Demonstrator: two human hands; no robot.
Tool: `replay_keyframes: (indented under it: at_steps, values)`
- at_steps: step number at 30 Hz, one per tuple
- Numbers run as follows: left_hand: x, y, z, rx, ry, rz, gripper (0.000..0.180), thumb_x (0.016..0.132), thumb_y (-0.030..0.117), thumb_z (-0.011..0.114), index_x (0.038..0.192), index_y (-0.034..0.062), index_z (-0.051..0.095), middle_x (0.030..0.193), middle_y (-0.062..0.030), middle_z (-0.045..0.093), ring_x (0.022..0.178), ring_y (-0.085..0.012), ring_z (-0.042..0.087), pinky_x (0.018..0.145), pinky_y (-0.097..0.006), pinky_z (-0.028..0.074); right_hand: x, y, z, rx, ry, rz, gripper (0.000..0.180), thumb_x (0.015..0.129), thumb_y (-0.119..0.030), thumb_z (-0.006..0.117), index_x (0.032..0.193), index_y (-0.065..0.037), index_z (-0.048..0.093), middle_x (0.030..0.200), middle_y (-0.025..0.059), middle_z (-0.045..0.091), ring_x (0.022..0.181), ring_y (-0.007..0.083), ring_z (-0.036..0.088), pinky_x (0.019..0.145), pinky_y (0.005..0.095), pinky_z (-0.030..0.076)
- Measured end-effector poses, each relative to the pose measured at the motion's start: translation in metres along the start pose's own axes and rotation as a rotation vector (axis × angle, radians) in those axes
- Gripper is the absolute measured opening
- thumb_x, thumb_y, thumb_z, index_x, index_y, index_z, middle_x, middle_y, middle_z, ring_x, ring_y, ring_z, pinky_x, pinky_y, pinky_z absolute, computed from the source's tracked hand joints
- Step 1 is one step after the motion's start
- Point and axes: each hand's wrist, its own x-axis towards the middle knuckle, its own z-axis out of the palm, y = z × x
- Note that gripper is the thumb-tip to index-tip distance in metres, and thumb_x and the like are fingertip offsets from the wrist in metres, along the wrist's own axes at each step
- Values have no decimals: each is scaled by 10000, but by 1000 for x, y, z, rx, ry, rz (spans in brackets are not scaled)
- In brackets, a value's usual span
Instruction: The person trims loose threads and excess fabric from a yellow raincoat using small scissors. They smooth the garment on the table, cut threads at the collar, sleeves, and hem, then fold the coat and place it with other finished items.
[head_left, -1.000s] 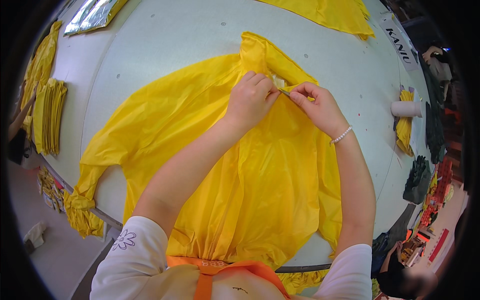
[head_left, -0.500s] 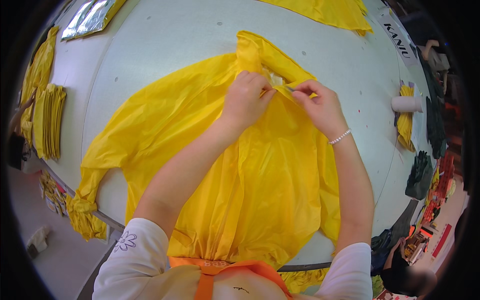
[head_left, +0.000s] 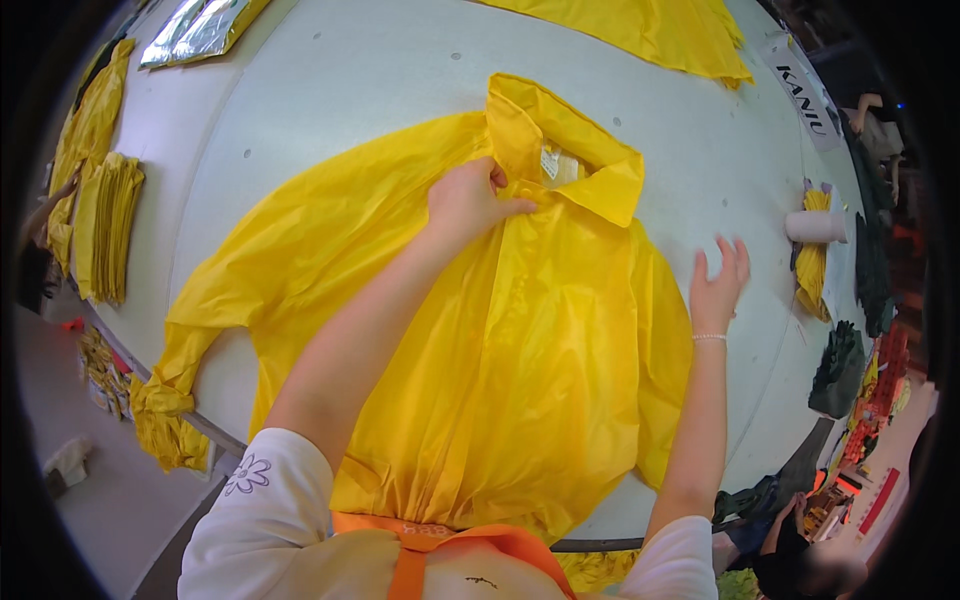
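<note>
A yellow raincoat (head_left: 565, 350) lies spread front up across the table, its collar away from me and its hem toward my body. My left hand (head_left: 468, 203) grips the front edge just under the collar, thumb on top; the other fingertips are partly hidden by the cloth. Off the raincoat's right side, my right hand (head_left: 718, 287) is above the table with its fingers apart and nothing in it. The collar's right flap (head_left: 610, 190) lies folded outward. Inside the neck a white label (head_left: 550, 162) shows.
Folded yellow garments (head_left: 108, 230) are stacked at the left edge. Another yellow garment (head_left: 640, 30) lies at the far side, near a silver-and-yellow packet (head_left: 200, 30). On the right are a white roll (head_left: 815, 227) and dark green cloth (head_left: 838, 370). Other people are at the edges.
My right hand has let go of the collar edge and moved right, opening its fingers. The right collar flap now lies spread outward. My left hand stays at the neck.
</note>
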Motion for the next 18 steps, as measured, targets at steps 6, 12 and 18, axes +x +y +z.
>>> replay_keyframes:
  at_steps: [6,12,18]
  values:
    - [-1,-7,2,-210,-59,-24,350,635,361,787,804,85,656,769,-32,646,771,-192,614,670,-325,472,52,-168,50,279,-665,-445,356,734,-223,701,1008,-12,623,1012,154,617,1046,276,535,912,363,406]
    - [-2,-33,22,-290,94,278,235,686,230,764,795,50,661,777,-66,648,728,-194,608,653,-297,483,68,-171,95,408,-1215,-117,279,750,-177,681,941,20,626,854,68,655,769,143,601,711,281,478]
    - [-5,-39,23,-346,208,321,231,685,200,779,783,31,654,784,-81,644,719,-197,605,641,-291,489,60,-174,94,513,-1138,-80,315,720,-220,697,924,14,648,846,97,668,742,182,624,689,292,482]
